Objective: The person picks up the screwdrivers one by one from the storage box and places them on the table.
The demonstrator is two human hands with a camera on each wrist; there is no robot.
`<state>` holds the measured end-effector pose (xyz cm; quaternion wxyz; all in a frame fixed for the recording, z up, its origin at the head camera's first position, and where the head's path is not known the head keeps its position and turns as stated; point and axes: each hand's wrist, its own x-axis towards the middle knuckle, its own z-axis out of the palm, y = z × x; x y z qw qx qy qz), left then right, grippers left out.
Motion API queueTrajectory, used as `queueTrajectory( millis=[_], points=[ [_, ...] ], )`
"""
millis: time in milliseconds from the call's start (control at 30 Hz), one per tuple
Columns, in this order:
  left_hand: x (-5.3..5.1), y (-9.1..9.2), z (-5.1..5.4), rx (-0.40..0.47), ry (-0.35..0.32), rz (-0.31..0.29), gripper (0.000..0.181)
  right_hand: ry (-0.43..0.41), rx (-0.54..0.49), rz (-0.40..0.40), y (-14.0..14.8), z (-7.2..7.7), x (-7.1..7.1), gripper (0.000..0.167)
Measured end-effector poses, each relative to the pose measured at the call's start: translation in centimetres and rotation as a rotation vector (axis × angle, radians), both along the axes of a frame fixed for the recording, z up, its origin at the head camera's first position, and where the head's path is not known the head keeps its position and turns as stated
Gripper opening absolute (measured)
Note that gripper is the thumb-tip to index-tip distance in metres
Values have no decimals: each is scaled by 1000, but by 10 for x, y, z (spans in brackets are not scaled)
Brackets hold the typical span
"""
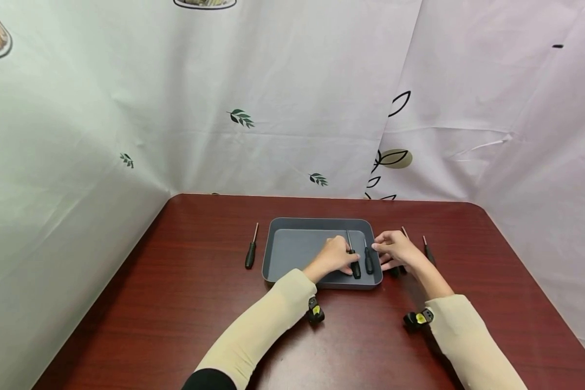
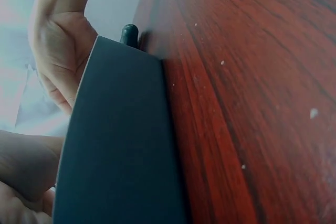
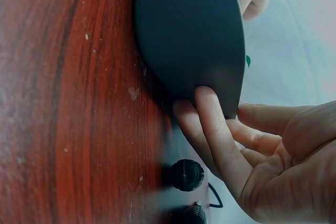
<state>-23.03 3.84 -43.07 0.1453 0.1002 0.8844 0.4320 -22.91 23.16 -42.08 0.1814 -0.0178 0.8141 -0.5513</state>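
A shallow grey tray (image 1: pixel 297 254) lies on the table with two black-handled screwdrivers in its right part. My left hand (image 1: pixel 335 254) reaches over the near rim and pinches the handle of one screwdriver (image 1: pixel 356 270), whose shaft points away from me. Beside it, nearer the right wall, lies the other screwdriver (image 1: pixel 369 261). My right hand (image 1: pixel 397 249) holds the tray's right rim, the thumb at the top edge and fingers against the outer wall (image 3: pixel 199 35). In the left wrist view the tray wall (image 2: pixel 115 140) hides the left fingertips.
Left of the tray lies another screwdriver (image 1: pixel 251 254). Several more lie to the right, partly hidden by my right hand, one with its handle (image 1: pixel 429 254) beyond the wrist. The reddish-brown table (image 1: pixel 175 303) meets white patterned cloth (image 1: pixel 283 146) at its far edge.
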Motion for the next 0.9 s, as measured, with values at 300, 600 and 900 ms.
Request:
queueTrajectory(
  millis=[300,600,900],
  points=[
    [-1,8,-2,-112,52,27,34,4,1,5,0,0,1,29],
    [-1,13,-3,-165,71,56,33,6,5,-2,-1,0,2,29],
    [0,14,-2,-146,55,61,28,3,8,-3,0,0,1,29]
  ],
)
